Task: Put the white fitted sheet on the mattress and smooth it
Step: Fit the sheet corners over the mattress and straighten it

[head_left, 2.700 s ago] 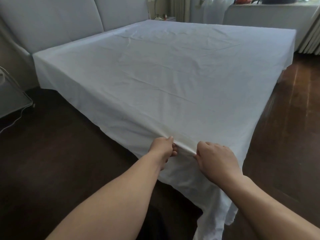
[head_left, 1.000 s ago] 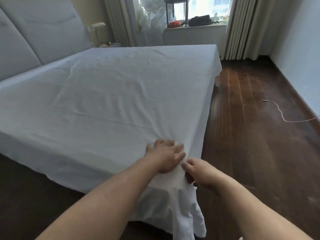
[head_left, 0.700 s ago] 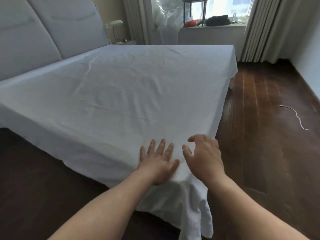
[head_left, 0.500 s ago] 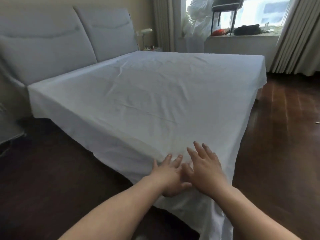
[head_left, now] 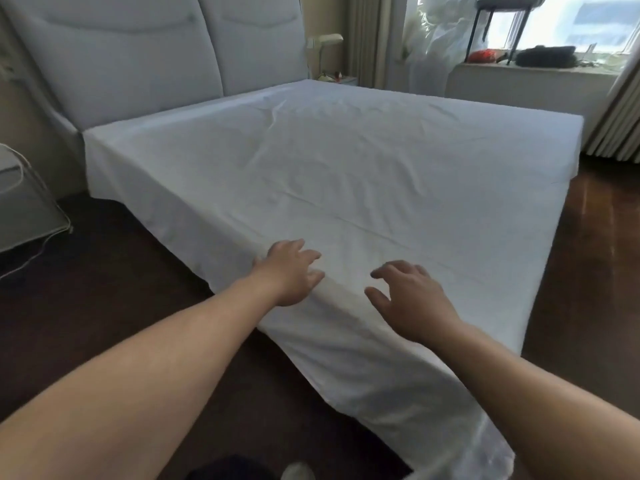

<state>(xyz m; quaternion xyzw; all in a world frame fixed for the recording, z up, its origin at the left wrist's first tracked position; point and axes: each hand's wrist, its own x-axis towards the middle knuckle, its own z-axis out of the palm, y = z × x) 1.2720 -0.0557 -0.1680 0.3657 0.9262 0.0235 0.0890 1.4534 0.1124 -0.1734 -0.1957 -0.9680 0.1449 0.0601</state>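
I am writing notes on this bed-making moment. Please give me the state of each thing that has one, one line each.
White fitted sheet: spread over the mattress, lightly creased, near corner hanging loose, not tucked.
Left hand: open, fingers spread, resting on the sheet's edge.
Right hand: open, fingers loosely bent, at the sheet.
Grey padded headboard: upright behind the bed.
Cream bedside lamp: appears unlit.

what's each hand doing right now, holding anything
Left hand: open, fingers spread on the white cotton fitted sheet, holding nothing.
Right hand: open, fingers loosely bent over the sheet, holding nothing.
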